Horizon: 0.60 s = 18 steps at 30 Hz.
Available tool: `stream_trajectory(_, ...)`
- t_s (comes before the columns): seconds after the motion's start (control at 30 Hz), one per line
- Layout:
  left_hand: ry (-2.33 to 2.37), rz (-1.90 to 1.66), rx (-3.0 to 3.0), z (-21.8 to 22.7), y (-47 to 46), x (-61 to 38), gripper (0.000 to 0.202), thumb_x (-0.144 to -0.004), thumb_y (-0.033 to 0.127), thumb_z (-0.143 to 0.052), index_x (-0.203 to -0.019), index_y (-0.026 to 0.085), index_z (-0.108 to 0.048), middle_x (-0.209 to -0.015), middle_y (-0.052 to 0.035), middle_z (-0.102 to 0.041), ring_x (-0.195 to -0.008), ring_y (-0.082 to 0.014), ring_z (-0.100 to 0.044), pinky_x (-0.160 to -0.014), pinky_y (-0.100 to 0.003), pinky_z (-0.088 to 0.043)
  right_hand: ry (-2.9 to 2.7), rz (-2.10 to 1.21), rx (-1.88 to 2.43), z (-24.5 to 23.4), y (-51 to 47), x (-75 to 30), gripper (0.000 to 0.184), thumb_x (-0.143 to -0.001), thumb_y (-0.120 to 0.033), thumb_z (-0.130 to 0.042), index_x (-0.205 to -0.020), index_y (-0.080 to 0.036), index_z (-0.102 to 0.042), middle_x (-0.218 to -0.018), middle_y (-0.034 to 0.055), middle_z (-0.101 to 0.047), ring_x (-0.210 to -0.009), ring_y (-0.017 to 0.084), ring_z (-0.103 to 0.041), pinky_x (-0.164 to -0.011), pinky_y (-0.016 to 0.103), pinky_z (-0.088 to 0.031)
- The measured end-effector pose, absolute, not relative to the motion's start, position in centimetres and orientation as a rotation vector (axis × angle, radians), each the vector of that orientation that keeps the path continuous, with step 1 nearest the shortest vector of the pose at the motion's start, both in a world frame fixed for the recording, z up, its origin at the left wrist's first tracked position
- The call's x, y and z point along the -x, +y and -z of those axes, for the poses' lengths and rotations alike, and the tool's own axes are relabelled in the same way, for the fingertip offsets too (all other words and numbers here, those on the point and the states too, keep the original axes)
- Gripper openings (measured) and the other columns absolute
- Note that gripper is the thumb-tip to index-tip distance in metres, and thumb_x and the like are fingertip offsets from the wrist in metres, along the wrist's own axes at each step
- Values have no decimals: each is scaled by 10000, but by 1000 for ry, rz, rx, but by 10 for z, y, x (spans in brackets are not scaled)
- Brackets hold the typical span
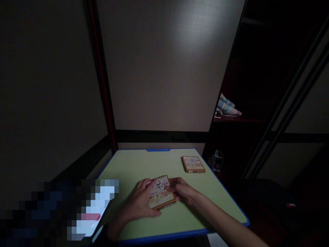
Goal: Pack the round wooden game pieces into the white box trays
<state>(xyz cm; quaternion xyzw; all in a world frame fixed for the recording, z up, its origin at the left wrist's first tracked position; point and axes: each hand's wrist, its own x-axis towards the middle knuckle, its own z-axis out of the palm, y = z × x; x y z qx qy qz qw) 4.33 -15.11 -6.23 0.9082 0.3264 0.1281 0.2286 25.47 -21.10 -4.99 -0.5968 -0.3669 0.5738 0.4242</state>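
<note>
A flat square box (162, 196) with black calligraphy, the printed word "Chinese" and orange-brown edges is between my hands, low over the near half of the table. My left hand (140, 200) grips its left side, with the thumb along the near edge. On the right edge, my right hand (183, 189) is closed, its thumb on the cover and the other fingers partly hidden behind the box. A second, matching flat box (193, 164) lies on the table at the far right, apart from both hands.
The pale green table (144, 161) has a blue rim. Blurred out at lower left is a bright, pixelated shape (97, 209). Behind the table stands a large panel (164, 68). Striped folded cloth (227, 105) rests on a shelf at right, above a shiny clear package (217, 160).
</note>
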Motion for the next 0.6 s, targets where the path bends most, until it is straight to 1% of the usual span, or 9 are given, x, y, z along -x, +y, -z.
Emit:
stream_trajectory(0.07,899,-345,-2485,61,-153,-44,1125,-536,437,-814,-1525,220,-324,-1508,-143,-387,-1401,-364,-331,-1173,-475,-303,-916,-1424,1441,55,-212,-253,294,-626,-214,-751,-889,-98,-688,-708,54,-718,-495,110,-588,-374,170,-366)
stream_trajectory(0.13,935,-356,-2450,59,-156,-45,1137,-537,438,-818,-1529,212,-310,-1592,-148,-262,-1453,-370,-261,-1188,-480,-278,-900,-1406,1417,56,-212,-256,308,-622,-230,-775,-887,-94,-696,-730,74,-734,-521,123,-616,-378,170,-367)
stream_trajectory(0.2,997,-411,-2417,58,-159,-47,1128,-578,437,-801,-1543,205,-266,-1649,-136,-96,-1494,-365,-172,-1201,-485,-252,-863,-1357,1411,52,-210,-268,287,-649,-228,-771,-895,-99,-701,-777,95,-752,-579,149,-662,-425,188,-432)
stream_trajectory(0.27,1028,-485,-2405,57,-161,-49,1040,-683,433,-733,-1558,213,-215,-1662,-109,-12,-1512,-341,-119,-1209,-494,-231,-824,-1249,1436,41,-206,-293,227,-701,-207,-742,-900,-107,-702,-830,109,-763,-661,172,-701,-543,229,-526)
stream_trajectory(0.33,997,-508,-2413,57,-163,-53,885,-807,422,-617,-1562,221,-202,-1663,-89,-27,-1516,-308,-122,-1215,-490,-218,-796,-1089,1523,25,-200,-328,178,-742,-182,-722,-906,-119,-696,-847,106,-763,-727,176,-716,-646,248,-561)
stream_trajectory(0.37,970,-490,-2420,58,-163,-55,814,-851,414,-563,-1560,218,-214,-1662,-86,-50,-1515,-293,-137,-1218,-479,-217,-784,-1044,1549,18,-198,-348,170,-753,-180,-717,-912,-126,-691,-834,97,-760,-725,172,-713,-647,246,-558)
stream_trajectory(0.43,900,-426,-2448,58,-163,-62,737,-893,405,-507,-1553,206,-249,-1657,-88,-100,-1511,-274,-165,-1225,-448,-216,-767,-956,1625,6,-193,-385,137,-743,-183,-735,-857,-126,-682,-740,75,-737,-655,161,-683,-602,237,-537)
stream_trajectory(0.5,824,-349,-2485,57,-162,-74,750,-883,425,-535,-1547,194,-275,-1651,-96,-133,-1510,-277,-168,-1228,-435,-215,-767,-882,1716,2,-187,-415,136,-703,-186,-770,-771,-128,-668,-622,49,-689,-571,156,-635,-524,230,-489)
stream_trajectory(0.6,737,-275,-2501,56,-154,-102,799,-867,479,-560,-1544,158,-284,-1643,-115,-159,-1511,-287,-156,-1235,-430,-198,-804,-809,1840,6,-180,-441,124,-687,-183,-764,-663,-128,-655,-542,41,-642,-549,171,-613,-505,246,-458)
